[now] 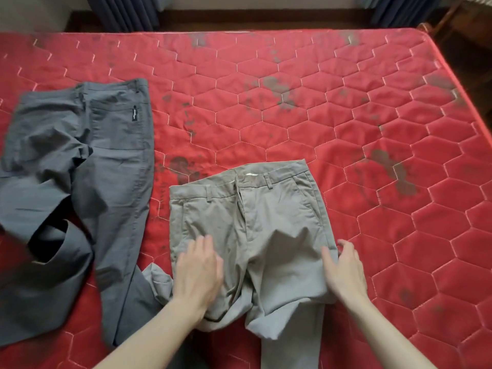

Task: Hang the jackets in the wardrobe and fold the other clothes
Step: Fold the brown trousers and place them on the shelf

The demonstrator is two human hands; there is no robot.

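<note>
Light khaki-grey trousers (pixel 269 217) lie front side up on the red mattress (pixel 372 155), waistband away from me, legs bunched toward the near edge. My left hand (pixel 198 272) rests flat on the left thigh of these trousers, fingers spread. My right hand (pixel 344 270) sits at their right side seam, thumb on top of the fabric and fingers curled at the edge. Darker blue-grey trousers (pixel 80 187) lie crumpled at the left, back pocket with a small black label facing up.
The quilted red mattress has dark stains across its middle and right. Dark blue curtains (pixel 125 12) hang beyond the far edge. A wooden floor and furniture (pixel 463 27) show at the far right corner.
</note>
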